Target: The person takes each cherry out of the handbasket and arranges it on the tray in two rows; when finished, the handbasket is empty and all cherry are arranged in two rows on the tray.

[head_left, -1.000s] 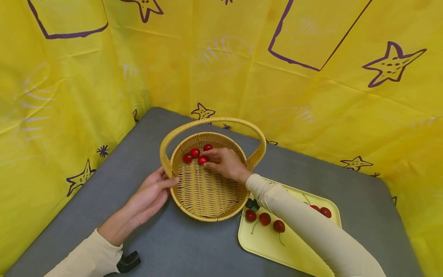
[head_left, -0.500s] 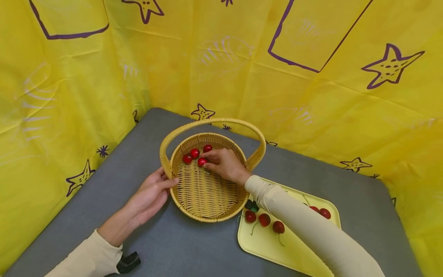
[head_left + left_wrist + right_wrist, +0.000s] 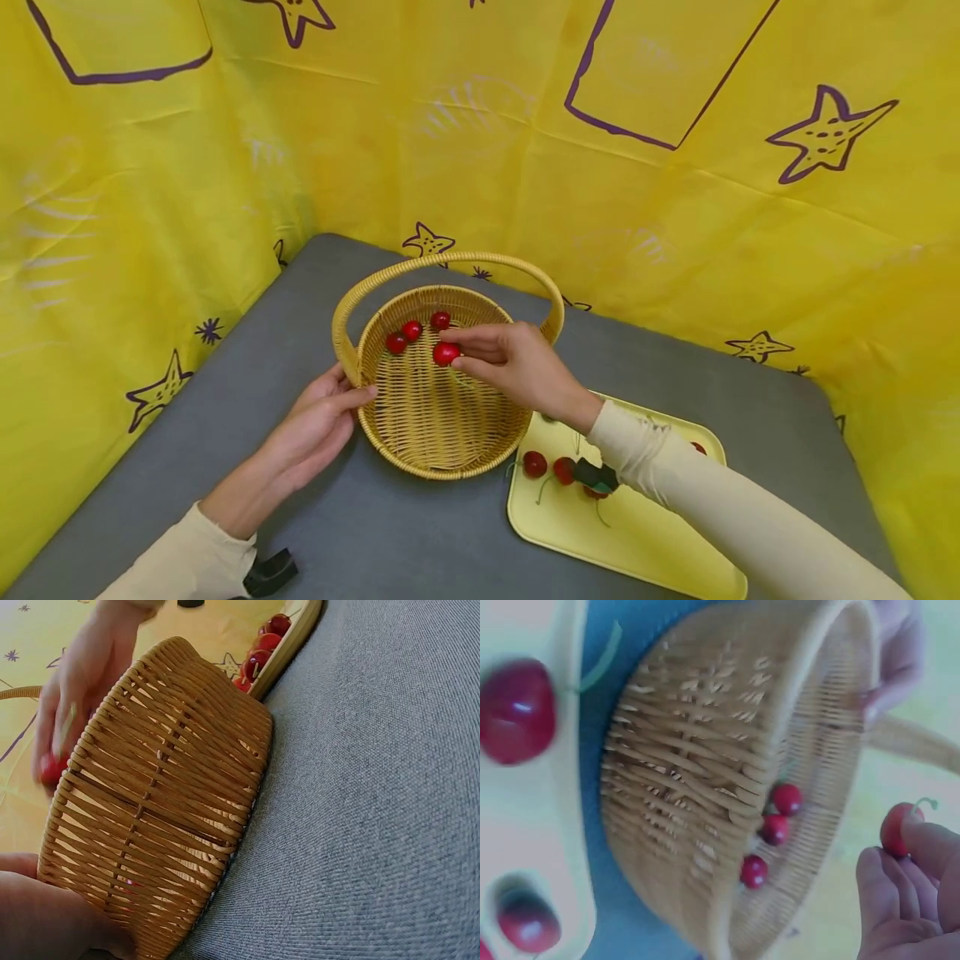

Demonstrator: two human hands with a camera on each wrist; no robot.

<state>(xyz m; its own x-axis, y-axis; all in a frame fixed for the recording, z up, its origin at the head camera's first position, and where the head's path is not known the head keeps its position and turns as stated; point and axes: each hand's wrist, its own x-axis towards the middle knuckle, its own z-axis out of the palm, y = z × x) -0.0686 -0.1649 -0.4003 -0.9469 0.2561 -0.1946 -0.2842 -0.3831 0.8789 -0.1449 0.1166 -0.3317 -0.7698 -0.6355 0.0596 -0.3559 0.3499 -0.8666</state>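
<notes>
A wicker basket [image 3: 442, 471] with a tall handle stands on the grey table. Inside lie three red cherries [image 3: 412, 331] towards the back left. My left hand [image 3: 321, 423] grips the basket's left rim, thumb over the edge. Above the basket, my right hand [image 3: 528, 367] pinches one cherry [image 3: 446, 353] between thumb and fingers. In the right wrist view that cherry [image 3: 895, 829] shows a green stem, held clear of the basket's rim. The left wrist view has the basket's woven side [image 3: 157, 795] close up, with the right hand [image 3: 86, 682] beyond it.
A yellow tray [image 3: 555, 537] with several cherries [image 3: 535, 464] lies right of the basket, partly under my right forearm. Black bands are at both wrists. Yellow cloth with purple starfish drawings [image 3: 828, 133] hangs behind and at both sides.
My right hand has risen from the basket's bottom and moved right with the pinched cherry. The left hand keeps its grip on the rim. The head view has shifted slightly.
</notes>
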